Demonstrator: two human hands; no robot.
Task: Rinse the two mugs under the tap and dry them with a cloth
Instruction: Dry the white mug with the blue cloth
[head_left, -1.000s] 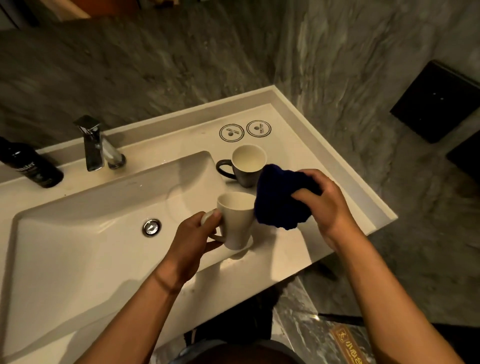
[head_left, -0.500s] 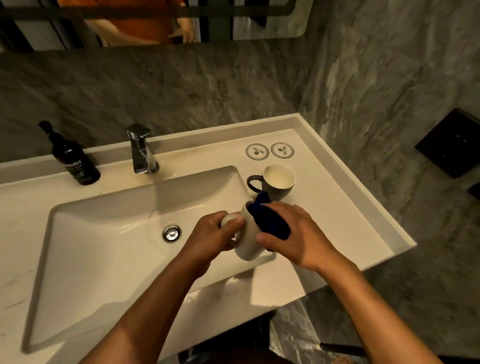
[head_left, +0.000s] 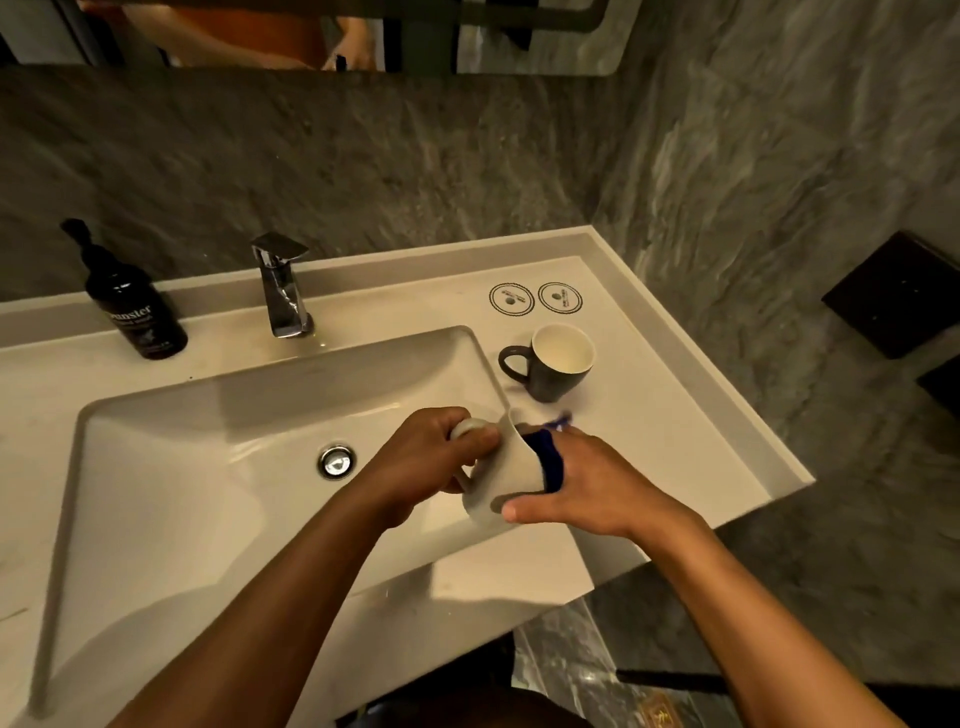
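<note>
Left hand (head_left: 431, 457): just below frame centre, fingers curled round the handle of the white mug (head_left: 501, 475).
Right hand (head_left: 587, 488): thumb pressed on the mug's base end, fingers pushing the blue cloth (head_left: 548, 462) into its mouth, gripping both.
White mug: held over the sink (head_left: 208, 467) edge, tilted, long axis leaning, mouth toward upper right.
Dark mug (head_left: 556, 364): upright on the counter beyond, handle pointing left.
Tap (head_left: 280, 291): upper centre-left, behind the basin.
Bottle (head_left: 132, 306): far left, upright.

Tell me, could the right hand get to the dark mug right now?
Probably not yet: the path to the dark mug looks clear, but the right hand is pressing the cloth into the white mug.
</note>
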